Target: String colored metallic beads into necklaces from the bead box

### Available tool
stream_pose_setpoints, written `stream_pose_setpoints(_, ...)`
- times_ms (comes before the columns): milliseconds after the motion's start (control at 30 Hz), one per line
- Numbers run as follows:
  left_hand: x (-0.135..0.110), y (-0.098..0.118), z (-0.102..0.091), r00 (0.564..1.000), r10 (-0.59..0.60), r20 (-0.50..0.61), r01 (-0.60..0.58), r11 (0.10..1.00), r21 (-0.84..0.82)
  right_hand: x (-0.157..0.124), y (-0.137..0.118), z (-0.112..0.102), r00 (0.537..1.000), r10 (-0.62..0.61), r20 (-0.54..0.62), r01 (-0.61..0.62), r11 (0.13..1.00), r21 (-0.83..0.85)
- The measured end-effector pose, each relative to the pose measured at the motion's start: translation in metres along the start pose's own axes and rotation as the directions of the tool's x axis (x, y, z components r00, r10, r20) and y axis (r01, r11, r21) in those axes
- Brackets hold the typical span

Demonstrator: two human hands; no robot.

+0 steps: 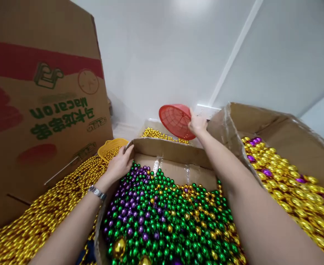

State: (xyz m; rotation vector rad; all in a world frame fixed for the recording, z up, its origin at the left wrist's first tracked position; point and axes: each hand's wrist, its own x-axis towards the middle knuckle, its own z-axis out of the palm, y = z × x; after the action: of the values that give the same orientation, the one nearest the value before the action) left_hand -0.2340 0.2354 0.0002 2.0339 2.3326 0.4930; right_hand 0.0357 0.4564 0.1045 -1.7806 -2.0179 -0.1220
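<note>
My right hand [197,124] is closed on the rim of a red plastic basket [175,119], tilted above the far side of the middle cardboard box [175,150]. Its mesh inside shows, with no beads visible in it. At that box's far left corner, my left hand [121,162] grips the cardboard edge, and a watch [97,192] sits on that wrist. Shiny green, purple and gold beads [162,213] fill the middle box, with a few larger gold ones near the front.
A tall printed carton [54,44] stands at left, beside a heap of gold beads [54,206]. A yellow basket [106,150] lies near the left hand. Behind, another box holds gold beads [154,133]. To the right, a box [275,123] contains larger gold and purple beads.
</note>
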Motion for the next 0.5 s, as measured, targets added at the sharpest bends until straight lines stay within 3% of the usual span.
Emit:
stream_pose_setpoints(100,-0.005,0.002,-0.001,1.000,-0.011,0.020,0.011,1.000,-0.012,0.008,-0.028,0.049,0.997,-0.013,0.072,0.011,1.000,0.021)
stream_pose_setpoints(200,-0.007,0.004,0.000,1.000,-0.001,0.017,0.001,1.000,-0.030,0.018,-0.045,0.079,0.995,-0.029,0.099,0.028,0.999,0.018)
stream_pose_setpoints(367,-0.013,0.009,0.005,0.999,0.037,-0.028,-0.040,0.993,-0.107,0.030,-0.054,0.102,0.990,-0.051,0.129,0.053,0.999,-0.010)
stream_pose_setpoints(500,-0.010,-0.001,0.006,0.990,0.083,-0.116,-0.115,0.943,-0.313,0.033,-0.057,0.117,0.969,-0.123,0.217,0.127,0.992,-0.005)
